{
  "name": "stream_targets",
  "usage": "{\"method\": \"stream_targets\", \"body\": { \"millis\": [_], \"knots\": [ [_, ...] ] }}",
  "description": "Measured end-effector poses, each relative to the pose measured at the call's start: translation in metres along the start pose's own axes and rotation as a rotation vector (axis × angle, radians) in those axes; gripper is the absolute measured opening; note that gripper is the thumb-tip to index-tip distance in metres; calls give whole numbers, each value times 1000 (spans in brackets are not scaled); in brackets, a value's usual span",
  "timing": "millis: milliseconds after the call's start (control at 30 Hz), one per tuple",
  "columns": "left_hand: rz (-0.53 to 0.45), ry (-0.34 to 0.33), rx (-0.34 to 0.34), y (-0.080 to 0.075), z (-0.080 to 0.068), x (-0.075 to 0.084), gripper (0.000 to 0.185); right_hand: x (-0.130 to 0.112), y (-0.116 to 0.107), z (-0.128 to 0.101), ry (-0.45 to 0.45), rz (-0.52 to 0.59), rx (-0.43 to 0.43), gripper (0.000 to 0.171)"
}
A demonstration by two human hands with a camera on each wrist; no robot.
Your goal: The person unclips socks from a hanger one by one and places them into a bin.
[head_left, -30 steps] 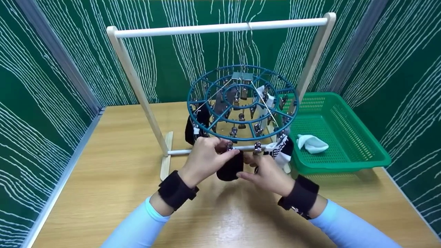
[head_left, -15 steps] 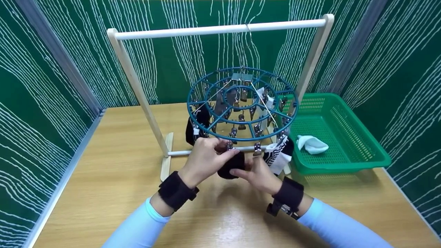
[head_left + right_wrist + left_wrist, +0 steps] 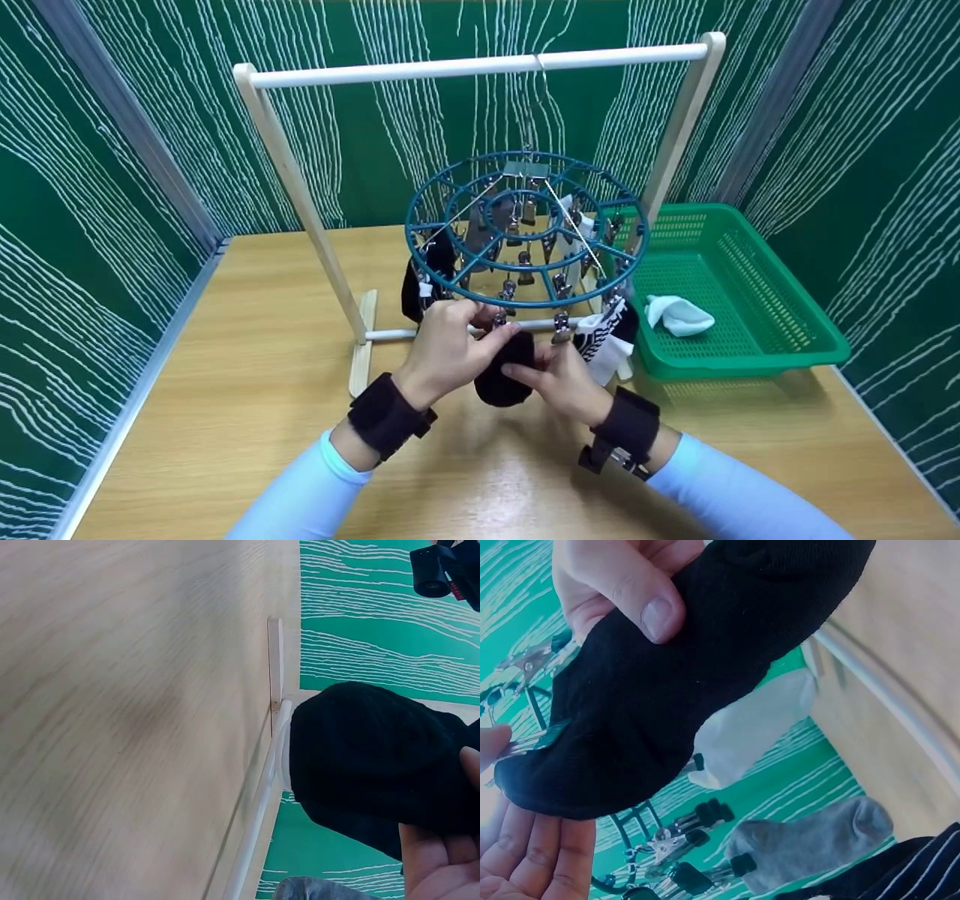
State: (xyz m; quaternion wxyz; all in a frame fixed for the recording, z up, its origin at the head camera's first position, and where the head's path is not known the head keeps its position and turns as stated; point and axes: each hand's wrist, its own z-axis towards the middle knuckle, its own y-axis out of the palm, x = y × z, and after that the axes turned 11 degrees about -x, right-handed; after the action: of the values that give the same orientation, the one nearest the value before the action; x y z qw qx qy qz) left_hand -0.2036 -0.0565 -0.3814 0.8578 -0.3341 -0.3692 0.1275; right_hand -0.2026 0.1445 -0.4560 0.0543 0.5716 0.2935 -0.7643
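Note:
A black sock [image 3: 502, 384] hangs at the front edge of a round blue-green clip hanger [image 3: 525, 304]. My left hand [image 3: 446, 346] pinches a metal clip [image 3: 529, 744] between thumb and fingers, and the clip's tip lies on one end of the sock. Farther along the fabric, my right hand [image 3: 568, 381] holds the sock, its thumb flat on the near side. In the right wrist view the sock's rounded free end [image 3: 360, 754] points away from that hand. To the right, a black-and-white patterned sock [image 3: 606, 341] hangs from the same ring.
The hanger hooks over the white rod [image 3: 405, 70] of a wooden stand. A green basket [image 3: 750, 367] at right holds a crumpled white sock [image 3: 681, 315]. Other socks on the hanger include a grey one [image 3: 810, 840] and a white one [image 3: 754, 727].
My right hand has shifted left onto the sock, and its thumb now lies across the fabric. My left hand stays at the clip. The hanger has dipped slightly.

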Motion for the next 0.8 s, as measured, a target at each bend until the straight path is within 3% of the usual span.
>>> {"method": "stream_targets", "body": {
  "millis": [267,533,800],
  "knots": [
    [-19,7,-13,-2,0,3,14,2,0,-1,13,80,-40,25],
    [-44,-27,-30,-3,0,4,15,5,0,-4,7,23,-74,23],
    [-21,-12,9,-2,0,3,18,8,-3,-10,63,-39,-133,15]
  ]
}}
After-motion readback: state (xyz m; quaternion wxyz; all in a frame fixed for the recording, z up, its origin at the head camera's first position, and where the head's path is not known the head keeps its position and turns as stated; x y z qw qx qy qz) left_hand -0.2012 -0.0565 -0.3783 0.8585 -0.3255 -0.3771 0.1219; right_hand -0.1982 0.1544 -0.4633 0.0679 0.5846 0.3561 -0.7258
